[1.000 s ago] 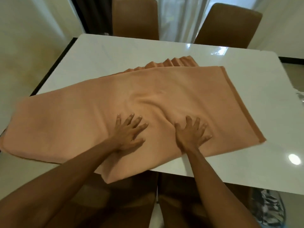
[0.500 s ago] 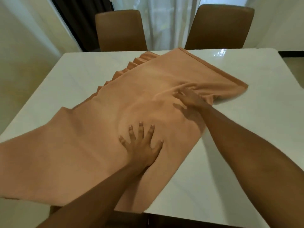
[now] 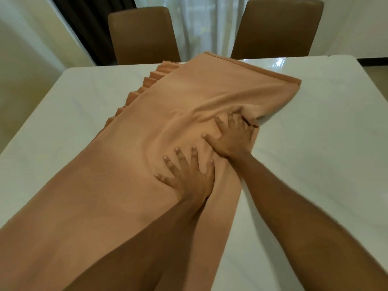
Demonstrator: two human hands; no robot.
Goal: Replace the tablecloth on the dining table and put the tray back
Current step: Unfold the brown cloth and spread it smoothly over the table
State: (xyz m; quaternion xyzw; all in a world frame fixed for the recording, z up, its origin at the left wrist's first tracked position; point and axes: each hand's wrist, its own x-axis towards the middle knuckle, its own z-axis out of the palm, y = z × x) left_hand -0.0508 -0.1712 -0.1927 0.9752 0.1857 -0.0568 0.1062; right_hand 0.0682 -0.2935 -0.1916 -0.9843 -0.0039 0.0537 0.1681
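Observation:
A peach-orange tablecloth (image 3: 189, 97), still folded into a long strip with pleated layers along its left edge, lies diagonally across the glossy white dining table (image 3: 315, 143). My left hand (image 3: 186, 175) presses flat on the cloth near its middle, fingers spread. Just beyond it, my right hand (image 3: 233, 137) also lies flat with spread fingers, pushing against a raised fold near the cloth's right edge. The near end of the cloth runs off the bottom left of the view. No tray is in view.
Two brown upholstered chairs (image 3: 144, 34) (image 3: 277, 26) stand at the table's far side, in front of sheer white curtains and a dark drape. Bare white tabletop shows left and right of the cloth.
The cloth has swung to run lengthwise away from me. My right hand reached far out over it, then drew back close to my left hand, bunching a fold at the right edge.

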